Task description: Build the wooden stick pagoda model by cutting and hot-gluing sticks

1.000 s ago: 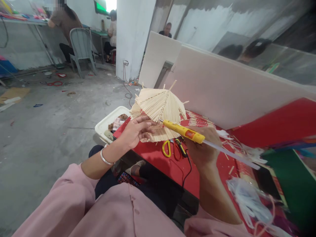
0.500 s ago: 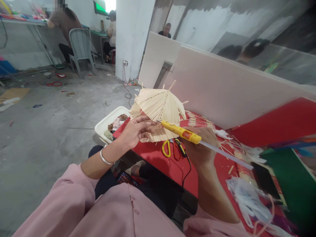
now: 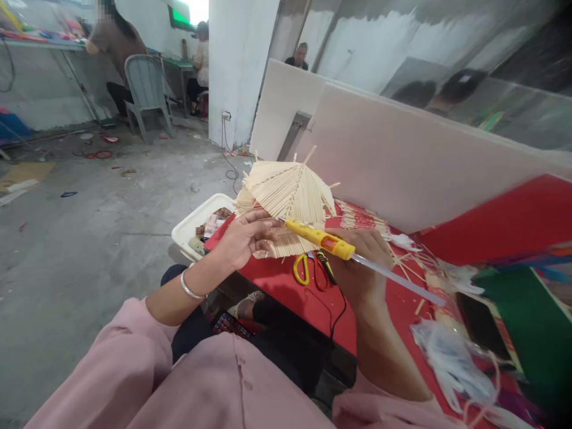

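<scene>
Fingers: left hand (image 3: 243, 238) lies loosely curled on the stick roof's (image 3: 286, 193) lower edge, fingertips (image 3: 269, 226) touching the sticks; right hand (image 3: 361, 262) is closed round the yellow glue gun (image 3: 318, 238).
Glue gun: nozzle meets the sticks just beside the left fingertips; a clear glue stick (image 3: 397, 278) juts out behind.
Edges: roof sits at the near corner of the red table (image 3: 313, 298), white panels (image 3: 402, 173) close behind.
Open room: bare concrete floor (image 3: 89, 238) to the left.
Nearby: yellow-handled scissors (image 3: 308, 266), white tray (image 3: 199, 223).
Writing: none readable.
</scene>
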Demonstrator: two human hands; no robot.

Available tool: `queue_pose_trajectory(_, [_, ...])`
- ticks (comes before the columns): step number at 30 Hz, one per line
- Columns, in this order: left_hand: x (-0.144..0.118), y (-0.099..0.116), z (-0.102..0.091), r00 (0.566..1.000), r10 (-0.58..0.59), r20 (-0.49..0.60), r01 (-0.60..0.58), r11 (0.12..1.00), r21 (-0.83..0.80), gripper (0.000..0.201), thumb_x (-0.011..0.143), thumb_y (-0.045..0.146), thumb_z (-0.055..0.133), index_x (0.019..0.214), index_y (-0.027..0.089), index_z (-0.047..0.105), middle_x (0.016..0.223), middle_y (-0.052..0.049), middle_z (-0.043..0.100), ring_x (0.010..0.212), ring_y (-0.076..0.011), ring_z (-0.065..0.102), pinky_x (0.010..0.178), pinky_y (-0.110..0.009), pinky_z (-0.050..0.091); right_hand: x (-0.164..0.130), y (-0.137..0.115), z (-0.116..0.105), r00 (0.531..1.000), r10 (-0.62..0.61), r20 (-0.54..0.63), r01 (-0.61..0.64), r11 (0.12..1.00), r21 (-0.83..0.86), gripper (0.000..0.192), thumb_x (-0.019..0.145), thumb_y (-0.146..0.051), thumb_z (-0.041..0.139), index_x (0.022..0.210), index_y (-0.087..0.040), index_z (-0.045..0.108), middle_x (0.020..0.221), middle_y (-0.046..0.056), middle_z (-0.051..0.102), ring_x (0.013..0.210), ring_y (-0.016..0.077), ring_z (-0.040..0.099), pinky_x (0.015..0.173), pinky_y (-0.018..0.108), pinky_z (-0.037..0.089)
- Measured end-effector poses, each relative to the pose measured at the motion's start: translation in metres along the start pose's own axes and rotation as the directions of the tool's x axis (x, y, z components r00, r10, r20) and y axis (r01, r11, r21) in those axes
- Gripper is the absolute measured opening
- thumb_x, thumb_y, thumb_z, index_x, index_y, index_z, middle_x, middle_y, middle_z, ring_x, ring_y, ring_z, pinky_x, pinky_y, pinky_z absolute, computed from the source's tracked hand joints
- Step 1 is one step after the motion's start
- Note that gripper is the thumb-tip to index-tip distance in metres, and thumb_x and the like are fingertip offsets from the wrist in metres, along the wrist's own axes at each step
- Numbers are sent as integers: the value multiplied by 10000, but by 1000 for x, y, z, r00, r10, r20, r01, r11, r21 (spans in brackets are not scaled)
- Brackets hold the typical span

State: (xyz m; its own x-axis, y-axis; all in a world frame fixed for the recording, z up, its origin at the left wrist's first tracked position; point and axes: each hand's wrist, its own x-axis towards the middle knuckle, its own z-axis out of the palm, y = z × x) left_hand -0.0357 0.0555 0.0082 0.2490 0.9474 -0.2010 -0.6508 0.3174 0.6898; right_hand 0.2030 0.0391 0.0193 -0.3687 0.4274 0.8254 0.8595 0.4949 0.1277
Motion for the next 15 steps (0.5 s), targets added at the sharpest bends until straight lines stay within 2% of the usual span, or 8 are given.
queue_pose_trajectory(7, [0, 0, 0, 1000, 1, 1, -1, 1000, -6, 183, 803, 35, 698, 965, 119, 696, 911, -87, 791, 576, -103, 694, 464, -169, 519, 0, 0, -2, 1000, 31, -4, -31, 999, 24, 67, 910, -253, 697, 952, -244, 748, 827, 48, 769, 742, 221, 667, 731, 389, 494])
queue_pose_trajectory(10, [0, -1, -1, 1000, 1, 7, -1, 1000, -1, 207, 795, 49, 714, 987, 121, 694, 931, -91, 793, 585, -102, 695, 467, -168, 516, -1, -4, -4, 990, 136, 27, -137, 989, 60, 107, 919, -344, 695, 930, -249, 744, 817, 53, 751, 718, 227, 664, 695, 395, 501])
queue_pose_trajectory(12, [1, -1, -1, 1000, 6, 5, -6, 1000, -3, 199, 790, 54, 718, 973, 125, 681, 920, -89, 794, 588, -105, 698, 464, -167, 513, -3, -8, -6, 952, 305, 36, -306, 951, 45, 212, 898, -453, 708, 851, -246, 717, 727, 40, 691, 629, 209, 613, 605, 372, 472])
queue_pose_trajectory(15, [1, -2, -1, 1000, 14, 8, -13, 1000, -4, 197, 783, 51, 714, 958, 127, 662, 894, -82, 793, 582, -109, 698, 460, -166, 512, -2, -12, -11, 839, 543, 13, -544, 838, 40, 364, 831, -570, 727, 724, -244, 605, 585, -15, 540, 499, 146, 459, 487, 313, 372])
